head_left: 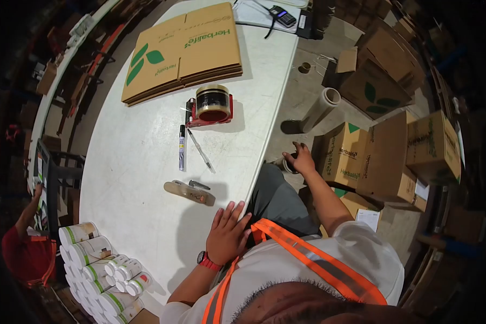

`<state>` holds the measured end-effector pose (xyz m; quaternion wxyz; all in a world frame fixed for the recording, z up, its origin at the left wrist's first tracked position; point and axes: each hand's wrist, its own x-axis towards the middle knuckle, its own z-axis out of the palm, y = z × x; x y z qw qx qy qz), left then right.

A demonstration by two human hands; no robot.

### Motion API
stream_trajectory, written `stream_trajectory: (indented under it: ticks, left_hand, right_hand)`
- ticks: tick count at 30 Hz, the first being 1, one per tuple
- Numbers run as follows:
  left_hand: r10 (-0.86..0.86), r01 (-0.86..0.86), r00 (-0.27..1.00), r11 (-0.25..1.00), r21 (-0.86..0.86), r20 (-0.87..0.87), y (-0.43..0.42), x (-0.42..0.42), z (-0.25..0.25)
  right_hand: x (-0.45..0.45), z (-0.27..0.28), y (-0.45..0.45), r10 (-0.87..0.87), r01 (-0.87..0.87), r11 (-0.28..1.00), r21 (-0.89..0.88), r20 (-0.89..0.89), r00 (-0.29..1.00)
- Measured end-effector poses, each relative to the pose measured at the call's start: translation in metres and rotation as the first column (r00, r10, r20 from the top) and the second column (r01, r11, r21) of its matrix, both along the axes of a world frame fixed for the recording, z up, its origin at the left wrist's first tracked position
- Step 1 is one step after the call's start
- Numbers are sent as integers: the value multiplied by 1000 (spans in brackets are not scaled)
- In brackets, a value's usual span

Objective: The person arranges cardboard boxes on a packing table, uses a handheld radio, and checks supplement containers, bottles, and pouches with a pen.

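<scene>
My left hand (228, 233), with a red watch at the wrist, lies flat on the edge of the white table (146, 151), fingers spread. Beyond the table's right edge is my right hand (302, 160), its fingers apart over a dark round object (290, 163) that it partly hides; contact between them is unclear. On the table are a flat tan tool (188, 192), a small grey item (200, 184), a marker (182, 148), a pen (201, 151) and a red tape dispenser (211, 108) with a roll of tape.
Flattened cartons (183, 51) are stacked at the table's far side, near a handheld radio (283, 16). White tubs (89, 251) stand at lower left. Boxes (343, 156) and an upright film roll (321, 109) are on the right. Another person (27, 248) is at far left.
</scene>
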<state>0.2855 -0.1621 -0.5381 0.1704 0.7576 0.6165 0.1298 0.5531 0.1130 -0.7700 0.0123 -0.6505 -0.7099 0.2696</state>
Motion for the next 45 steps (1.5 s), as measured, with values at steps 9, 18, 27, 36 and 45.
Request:
stream_trajectory:
  ticks: [9,18,27,36,45]
  left_hand:
    - [13,-21,998,991,131,64,-11,1,-11]
    - [-11,-13,995,972,233,102,-20,-7,-28]
    - [-25,0,994,972,234,106,-23,-12,-35]
    - [-60,41,995,974,224,80,-20,-14,-34]
    - [-63,46,996,969,244,62,-23,-15,-38]
  right_hand:
    - [-38,42,-15,-48,91,966,-243,176,983]
    - [27,105,36,-38,26,995,98,131,991]
    - [40,208,-20,-23,-50,948,315,224,974]
    - [-56,198,-125,271,-297,940,165,162,949]
    - [-28,169,-106,75,-74,988,134,3,997]
